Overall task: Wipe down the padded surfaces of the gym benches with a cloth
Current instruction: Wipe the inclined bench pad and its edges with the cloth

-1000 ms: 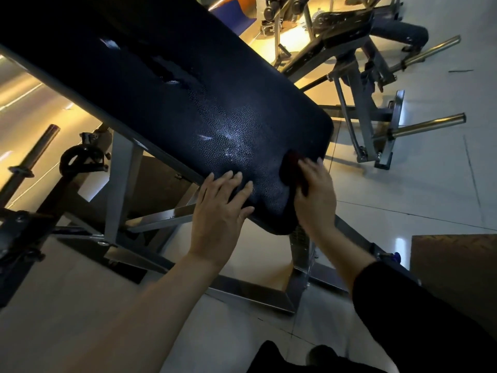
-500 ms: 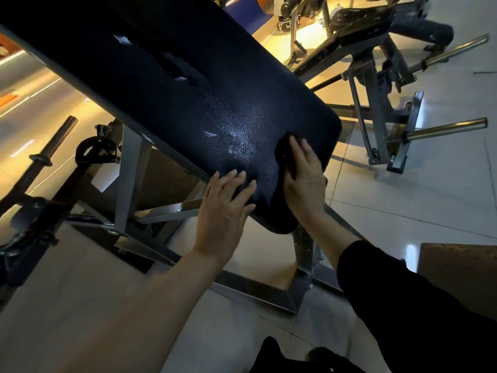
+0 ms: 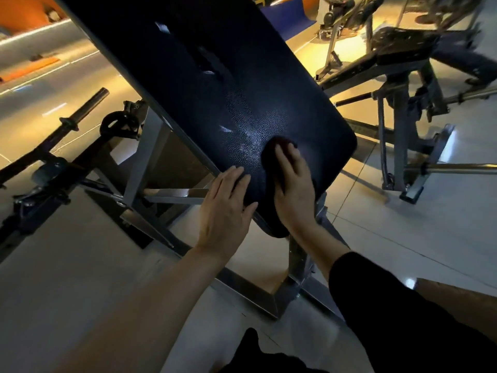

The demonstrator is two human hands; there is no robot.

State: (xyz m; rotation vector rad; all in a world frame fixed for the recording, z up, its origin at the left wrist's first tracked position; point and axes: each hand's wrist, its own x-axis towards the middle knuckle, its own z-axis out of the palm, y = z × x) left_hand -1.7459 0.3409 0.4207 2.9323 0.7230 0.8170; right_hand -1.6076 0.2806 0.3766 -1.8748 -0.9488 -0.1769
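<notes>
Vinyl of a dark navy, grained with a fine pebbled texture, covers the bench pad, a long slab with rounded corners that is seen tilted, its lower end nearest the camera. Small tears are visible along its middle, where paler material shows through. The pad is carried on a frame of square, brushed-steel tubing that stands on glossy pale floor tiles.

A dark, soft cloth, bunched into a rounded wad, is pressed against the lower end of the pad under the right hand; the fingers are laid flat and slightly spread over the cloth, with its top edge showing past the fingertips. The left hand is laid open, just beside the right, with fingers spread and the fingertips resting on the pad's lower left edge; nothing is held in it. A black sleeve covers the right forearm, while the left forearm is bare.

A black barbell sleeve with a collar is seen at the left, on a dark steel rack. Another bench machine with a grey steel frame and chrome pegs stands well apart at the right, blurred. No brand, label or writing can be read anywhere.
</notes>
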